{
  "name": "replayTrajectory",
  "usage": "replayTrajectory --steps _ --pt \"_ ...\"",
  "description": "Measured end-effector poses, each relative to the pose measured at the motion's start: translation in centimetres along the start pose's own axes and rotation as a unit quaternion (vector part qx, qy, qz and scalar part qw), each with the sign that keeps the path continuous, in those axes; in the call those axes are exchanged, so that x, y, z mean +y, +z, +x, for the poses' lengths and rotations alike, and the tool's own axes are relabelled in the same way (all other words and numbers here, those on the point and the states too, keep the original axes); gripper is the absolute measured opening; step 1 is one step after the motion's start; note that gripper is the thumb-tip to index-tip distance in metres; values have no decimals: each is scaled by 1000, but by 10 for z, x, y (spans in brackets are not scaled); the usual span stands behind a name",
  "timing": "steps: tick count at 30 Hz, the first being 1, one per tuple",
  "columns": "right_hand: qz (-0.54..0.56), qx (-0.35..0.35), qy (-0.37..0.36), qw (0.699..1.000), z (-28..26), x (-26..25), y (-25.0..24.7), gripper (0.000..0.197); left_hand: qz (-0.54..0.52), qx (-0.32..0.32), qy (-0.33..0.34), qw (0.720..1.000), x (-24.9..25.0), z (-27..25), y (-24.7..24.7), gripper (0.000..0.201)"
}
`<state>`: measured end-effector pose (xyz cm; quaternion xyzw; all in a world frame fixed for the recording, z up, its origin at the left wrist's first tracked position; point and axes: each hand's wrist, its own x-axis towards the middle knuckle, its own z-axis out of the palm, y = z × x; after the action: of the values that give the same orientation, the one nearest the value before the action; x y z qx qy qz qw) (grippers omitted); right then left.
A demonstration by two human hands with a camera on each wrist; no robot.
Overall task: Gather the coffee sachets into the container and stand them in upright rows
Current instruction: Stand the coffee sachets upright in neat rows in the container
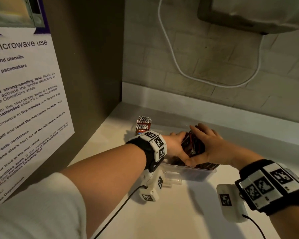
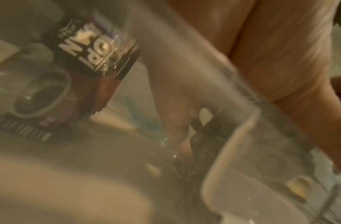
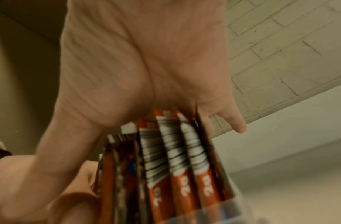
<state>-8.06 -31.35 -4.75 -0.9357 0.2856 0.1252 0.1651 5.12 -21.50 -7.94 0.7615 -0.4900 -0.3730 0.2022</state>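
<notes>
Two hands meet over the clear container (image 1: 193, 171) on the pale desk (image 1: 188, 213), and I go from the big things down. The container sits near the desk's back corner; some sachets lie loose on its floor and a small upright batch (image 1: 143, 124) stands at its far left end. My left hand (image 1: 175, 144) and right hand (image 1: 209, 145) squeeze a bundle of coffee sachets (image 1: 192, 145) between them, just above the container; in the right wrist view the right palm lies on the tops of the sachets (image 3: 184, 159) with thumb and fingers closed around the pack. The left hand's fingers curl against the bundle's other side. I judge these sachets light, thin and slick, apt to fan out or slide past each other, so I would hold them by the flat outer faces, squeezed evenly, and lower the bundle on its bottom edges
</notes>
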Motion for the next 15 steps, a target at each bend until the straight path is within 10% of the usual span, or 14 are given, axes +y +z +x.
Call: replayTrajectory --steps 15 --pt "-14 38 -13 999 5 4 6 101 -181 39 -18 983 -5 20 13 98"
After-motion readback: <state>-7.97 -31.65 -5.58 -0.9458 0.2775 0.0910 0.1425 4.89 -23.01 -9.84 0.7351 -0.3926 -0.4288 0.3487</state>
